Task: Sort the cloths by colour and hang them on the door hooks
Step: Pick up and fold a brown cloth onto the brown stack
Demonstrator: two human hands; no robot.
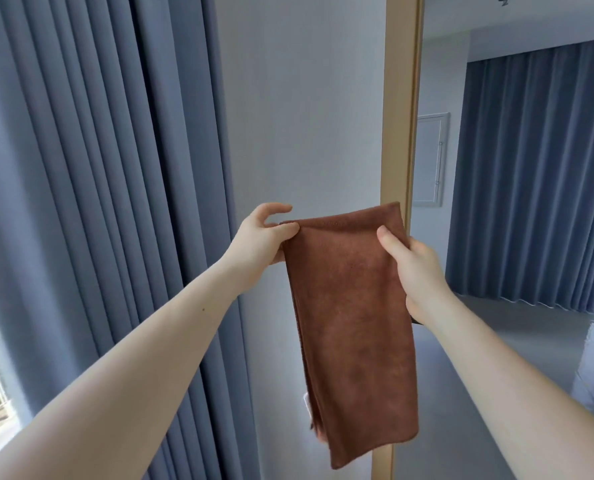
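Observation:
A brown cloth hangs folded lengthwise in front of me, held up at chest height. My left hand pinches its top left corner between thumb and fingers. My right hand grips the cloth's right edge a little below the top, thumb on the near side. The cloth hangs before a white wall and the wooden door frame. No door hooks show in this view.
Blue-grey curtains cover the window on my left. Through the doorway on the right lie a glossy grey floor, more blue curtains and a white wall panel.

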